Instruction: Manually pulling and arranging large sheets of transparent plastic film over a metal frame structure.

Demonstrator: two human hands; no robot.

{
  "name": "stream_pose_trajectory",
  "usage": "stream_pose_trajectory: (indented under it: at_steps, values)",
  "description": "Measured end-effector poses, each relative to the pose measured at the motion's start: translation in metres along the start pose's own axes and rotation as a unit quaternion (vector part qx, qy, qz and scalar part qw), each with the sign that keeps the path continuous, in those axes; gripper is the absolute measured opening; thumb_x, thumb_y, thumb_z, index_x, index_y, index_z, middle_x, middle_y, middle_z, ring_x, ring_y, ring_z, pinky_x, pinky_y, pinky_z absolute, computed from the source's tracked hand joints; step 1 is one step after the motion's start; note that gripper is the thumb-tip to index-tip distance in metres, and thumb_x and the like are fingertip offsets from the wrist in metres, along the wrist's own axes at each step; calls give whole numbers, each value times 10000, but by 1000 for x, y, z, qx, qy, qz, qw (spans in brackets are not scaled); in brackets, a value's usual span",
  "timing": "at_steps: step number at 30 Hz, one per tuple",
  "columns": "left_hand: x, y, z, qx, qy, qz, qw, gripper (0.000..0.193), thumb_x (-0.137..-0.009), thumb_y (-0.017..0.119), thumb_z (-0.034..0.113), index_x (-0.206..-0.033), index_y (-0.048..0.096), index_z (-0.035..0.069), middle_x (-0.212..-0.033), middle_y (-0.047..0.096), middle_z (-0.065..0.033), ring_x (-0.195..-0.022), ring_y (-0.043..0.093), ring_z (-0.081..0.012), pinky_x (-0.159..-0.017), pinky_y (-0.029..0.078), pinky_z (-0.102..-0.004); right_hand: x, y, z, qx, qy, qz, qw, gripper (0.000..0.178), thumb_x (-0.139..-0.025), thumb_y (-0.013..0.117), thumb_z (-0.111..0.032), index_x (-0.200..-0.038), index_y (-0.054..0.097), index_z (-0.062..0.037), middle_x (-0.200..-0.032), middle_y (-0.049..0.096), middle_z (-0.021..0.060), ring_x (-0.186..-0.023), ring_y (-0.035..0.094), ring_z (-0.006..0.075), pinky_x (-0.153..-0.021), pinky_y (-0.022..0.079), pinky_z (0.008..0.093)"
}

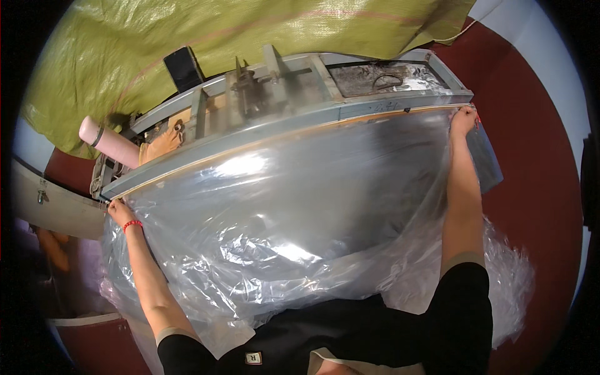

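A: What is seen to be the largest thing?

B: A green woven tarpaulin (237, 37) is spread across the top of the view, behind a long grey metal machine (294, 100). A red floor (537, 175) is seen to the right.

A: And where is the clear plastic sheet (281, 212)?

B: It is stretched in front of the machine, its far edge laid along the machine's long front bar (275, 134). Its long axis is run from left to right, rising slightly toward the right, and its near part is crumpled against the person's dark clothing.

A: How are the hands placed?

B: The sheet's far left corner is pinched by the left hand (120, 211), on whose wrist a red bracelet (132, 224) is worn. The far right corner is gripped by the right hand (463, 119) at the bar's right end. Both arms are held wide apart.

A: Are any containers shown?

B: A shallow tray (387, 78) is set in the machine's right end; a dark loop is seen in it, but more cannot be told. A pink roll (109, 140) is seen at the machine's left end.
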State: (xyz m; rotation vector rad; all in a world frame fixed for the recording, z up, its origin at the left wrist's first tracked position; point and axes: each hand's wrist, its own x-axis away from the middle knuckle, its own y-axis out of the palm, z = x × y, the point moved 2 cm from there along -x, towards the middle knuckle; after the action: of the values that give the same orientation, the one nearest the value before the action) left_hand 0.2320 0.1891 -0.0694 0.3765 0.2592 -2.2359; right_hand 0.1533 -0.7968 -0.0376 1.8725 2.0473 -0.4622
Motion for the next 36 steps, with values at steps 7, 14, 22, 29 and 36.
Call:
stream_pose_trajectory:
  at_steps: [7,14,22,29,36]
  values:
    - [33,1,49,-54,-11,-182,982,76,-799,472,111,-793,505,43,-741,493,8,-626,455,-72,-571,377,-194,21,-7,-47,70,-44,-75,994,226,-813,479,-179,-920,503,19,-874,547,135,-685,547,232,-584,454,324]
    - [102,-73,173,-5,141,-211,967,42,-787,469,21,-808,473,57,-773,445,25,-718,417,-43,-665,333,-161,237,0,-249,-93,-444,-348,821,187,-745,598,-136,-872,529,-16,-906,526,110,-889,492,254,-799,374,345]
    - [138,-128,187,-217,260,72,938,148,-779,561,109,-890,517,21,-884,542,-93,-812,509,-210,-722,386,-276,329,-18,-235,-118,-87,-751,643,129,-762,598,-129,-749,538,-15,-691,527,11,-676,475,71,-625,382,215]
    - [152,-83,106,-394,305,-244,832,521,-772,555,302,-1221,403,84,-1258,380,-161,-1190,299,-351,-963,258,-456,178,-83,-130,100,-158,-521,833,184,-749,616,-173,-695,563,-6,-604,506,-5,-607,443,73,-567,372,234]
    - [288,-59,190,-426,264,-505,702,625,-779,535,375,-1277,314,69,-1341,267,-134,-1260,162,-352,-943,144,-588,21,-269,-7,233,-147,-412,868,219,-759,615,-147,-640,497,-6,-571,396,-36,-570,348,63,-507,302,215]
